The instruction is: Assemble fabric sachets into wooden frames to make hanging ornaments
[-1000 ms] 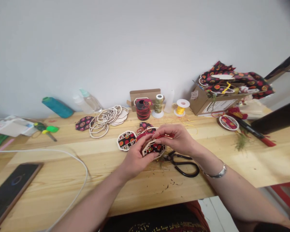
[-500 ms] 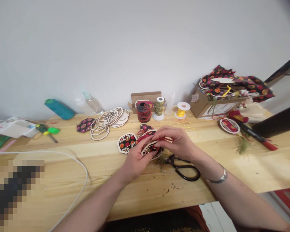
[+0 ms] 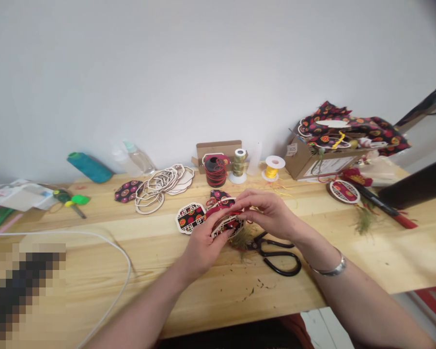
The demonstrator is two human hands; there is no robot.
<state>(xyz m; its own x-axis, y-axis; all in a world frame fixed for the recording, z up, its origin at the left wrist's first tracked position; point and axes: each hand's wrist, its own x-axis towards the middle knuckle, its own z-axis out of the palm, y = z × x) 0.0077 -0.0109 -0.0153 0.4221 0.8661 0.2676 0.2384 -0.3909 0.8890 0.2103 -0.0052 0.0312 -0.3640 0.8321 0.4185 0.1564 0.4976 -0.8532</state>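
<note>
"Two hands! How are they held?"

"Both arms reach in and bend toward each other. The left hand grips a framed cloth piece, thumb in front, fingers behind."

"And the right hand?"

"It curves over the top, fingertips close together by the piece's rim. I can't tell if they pinch anything. The piece sits between both hands."

"Is there room?"

"Black scissors lie near the right wrist. A flat framed piece is just left. Toward the near edge there's a wide strip of tabletop."
</note>
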